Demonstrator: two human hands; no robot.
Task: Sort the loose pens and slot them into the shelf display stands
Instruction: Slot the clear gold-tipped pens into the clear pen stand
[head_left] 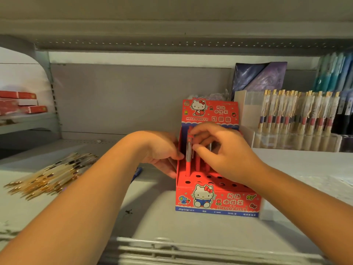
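Observation:
A red cartoon-printed cardboard display stand [215,199] with rows of round holes stands on the shelf. A red pen [188,163] stands upright in a hole at its back left, with a couple more red pens beside it. My right hand [223,152] pinches the top of a red pen between thumb and fingers inside the stand. My left hand [162,150] grips the stand's left wall, its fingers curled around the edge. A pile of loose gold-and-cream pens [51,175] lies on the shelf to the left.
A clear stand full of gold-clipped pens [298,113] sits at the back right beside a purple packet [259,77]. Red boxes [21,104] are stacked on the neighbouring shelf at left. A blue pen [138,172] lies under my left wrist. A wire rail [191,249] edges the shelf front.

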